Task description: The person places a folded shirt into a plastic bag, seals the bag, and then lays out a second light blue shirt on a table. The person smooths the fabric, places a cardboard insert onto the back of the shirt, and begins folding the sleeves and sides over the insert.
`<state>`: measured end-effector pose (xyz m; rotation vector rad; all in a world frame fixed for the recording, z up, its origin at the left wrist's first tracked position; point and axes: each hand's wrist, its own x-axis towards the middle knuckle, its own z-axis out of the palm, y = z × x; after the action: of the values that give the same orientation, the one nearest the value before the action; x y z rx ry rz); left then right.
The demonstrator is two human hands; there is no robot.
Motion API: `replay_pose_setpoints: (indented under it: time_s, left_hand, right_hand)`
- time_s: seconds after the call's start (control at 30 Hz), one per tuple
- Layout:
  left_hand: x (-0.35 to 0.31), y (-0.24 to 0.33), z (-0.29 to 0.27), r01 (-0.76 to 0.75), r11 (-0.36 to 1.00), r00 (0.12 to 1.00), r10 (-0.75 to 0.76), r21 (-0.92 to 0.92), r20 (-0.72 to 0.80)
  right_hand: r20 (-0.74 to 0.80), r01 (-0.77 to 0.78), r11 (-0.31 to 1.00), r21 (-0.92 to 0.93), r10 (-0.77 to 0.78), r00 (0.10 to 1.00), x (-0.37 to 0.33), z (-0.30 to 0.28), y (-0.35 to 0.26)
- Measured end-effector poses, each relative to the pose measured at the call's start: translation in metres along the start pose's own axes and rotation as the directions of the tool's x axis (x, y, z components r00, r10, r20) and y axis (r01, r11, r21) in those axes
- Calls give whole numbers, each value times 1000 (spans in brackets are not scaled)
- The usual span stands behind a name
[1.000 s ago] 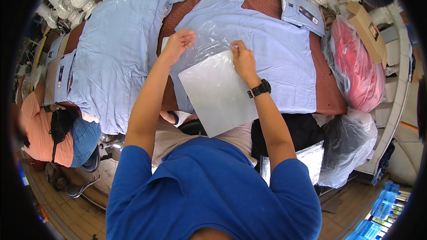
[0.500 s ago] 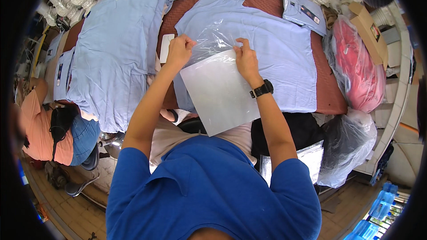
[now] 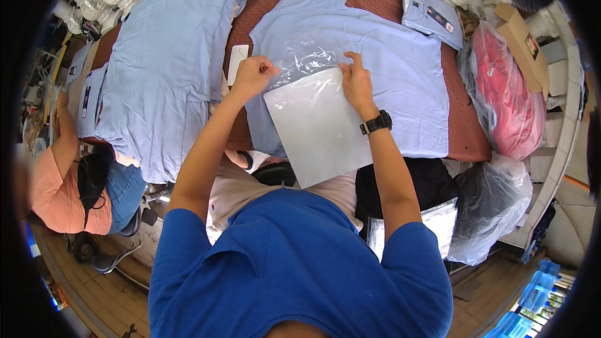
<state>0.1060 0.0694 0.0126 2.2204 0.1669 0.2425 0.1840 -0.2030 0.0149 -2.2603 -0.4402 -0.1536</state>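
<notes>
In the head view, the far right edge of a clear plastic bag (image 3: pixel 318 128) with a whitish panel is pinched by the right hand (image 3: pixel 357 84). At its far left edge the left hand (image 3: pixel 251 76) is placed, fingers curled narrow; whether film is gripped cannot be told. The bag is slanted from above a light-blue shirt (image 3: pixel 404 100) toward the near side, past the table (image 3: pixel 375 1). To the left, a white card (image 3: pixel 238 61) and another blue shirt (image 3: pixel 166 69) are seen.
</notes>
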Motion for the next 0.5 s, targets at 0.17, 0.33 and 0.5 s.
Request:
replay_pose_setpoints:
  time_s: [0.17, 0.33, 0.5]
  left_hand:
    - [13, -11, -4, -3, 1000, 1000, 3, 26, 8]
    - [30, -22, -16, -80, 989, 997, 81, 121, -5]
    - [39, -23, -17, 53, 988, 998, -58, 145, 30]
  right_hand:
    - [-10, 59, 997, 53, -59, 998, 0, 1, 4]
    - [-9, 110, 991, 80, -110, 994, 1, -5, 1]
    - [54, 43, 996, 79, -47, 997, 6, -14, -1]
